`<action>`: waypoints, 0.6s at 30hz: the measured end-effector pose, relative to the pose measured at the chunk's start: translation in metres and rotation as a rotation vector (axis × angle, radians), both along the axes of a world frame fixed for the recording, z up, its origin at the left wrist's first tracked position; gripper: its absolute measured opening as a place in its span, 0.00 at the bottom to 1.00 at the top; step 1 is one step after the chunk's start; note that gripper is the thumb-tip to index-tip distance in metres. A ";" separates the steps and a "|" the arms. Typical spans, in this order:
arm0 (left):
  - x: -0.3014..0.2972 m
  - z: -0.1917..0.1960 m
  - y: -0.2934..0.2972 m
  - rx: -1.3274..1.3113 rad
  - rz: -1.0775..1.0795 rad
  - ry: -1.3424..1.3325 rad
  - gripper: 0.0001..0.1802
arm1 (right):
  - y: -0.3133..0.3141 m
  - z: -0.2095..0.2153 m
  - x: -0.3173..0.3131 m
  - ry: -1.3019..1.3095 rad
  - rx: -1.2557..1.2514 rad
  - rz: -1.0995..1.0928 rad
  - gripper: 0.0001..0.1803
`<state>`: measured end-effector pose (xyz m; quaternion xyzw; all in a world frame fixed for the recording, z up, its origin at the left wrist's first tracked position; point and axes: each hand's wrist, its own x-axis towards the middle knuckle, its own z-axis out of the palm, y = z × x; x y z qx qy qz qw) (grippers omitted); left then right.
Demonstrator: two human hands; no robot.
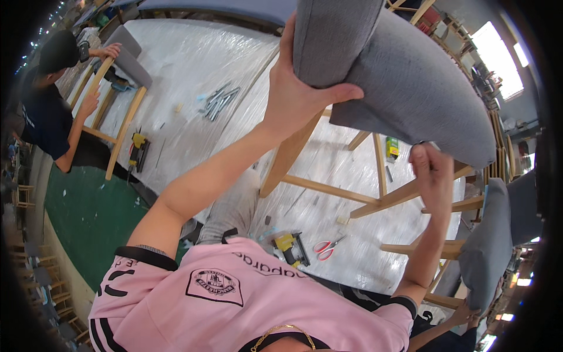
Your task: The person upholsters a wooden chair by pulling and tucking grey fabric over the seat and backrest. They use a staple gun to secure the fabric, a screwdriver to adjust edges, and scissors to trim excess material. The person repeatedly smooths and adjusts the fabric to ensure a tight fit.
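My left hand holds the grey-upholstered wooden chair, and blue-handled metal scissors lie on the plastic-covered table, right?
Almost: in the head view, the metal scissors are red-handled. They lie on the plastic-covered table, and your left hand holds the grey-upholstered wooden chair.

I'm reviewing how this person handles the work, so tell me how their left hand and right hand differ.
The left hand is spread, its thumb out across the grey padding; the right hand is curled, fingers folded in. The left hand grips the padding's upright part; the right hand is by its lower edge, and whether it pinches anything is unclear. Both are bare.
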<state>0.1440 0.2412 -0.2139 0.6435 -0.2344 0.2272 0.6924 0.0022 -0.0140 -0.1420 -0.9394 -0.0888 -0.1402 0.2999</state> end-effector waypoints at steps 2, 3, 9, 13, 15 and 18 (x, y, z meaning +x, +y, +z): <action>-0.001 -0.005 0.006 0.014 0.009 -0.016 0.79 | 0.004 0.001 -0.001 -0.013 -0.002 0.019 0.26; 0.001 -0.006 0.006 0.017 0.013 -0.033 0.78 | 0.002 -0.002 0.000 0.015 0.014 0.032 0.26; -0.028 0.022 0.007 -0.077 0.031 -0.076 0.65 | -0.038 -0.017 -0.002 0.339 0.236 0.185 0.30; -0.012 0.000 0.006 -0.083 -0.040 -0.161 0.72 | -0.056 -0.016 -0.005 0.439 0.255 0.245 0.31; -0.011 0.000 0.003 -0.122 -0.054 -0.182 0.71 | -0.053 -0.010 0.002 0.475 0.266 0.236 0.31; -0.016 -0.015 0.008 -0.020 0.035 -0.058 0.79 | -0.027 -0.009 -0.001 0.408 0.172 0.199 0.31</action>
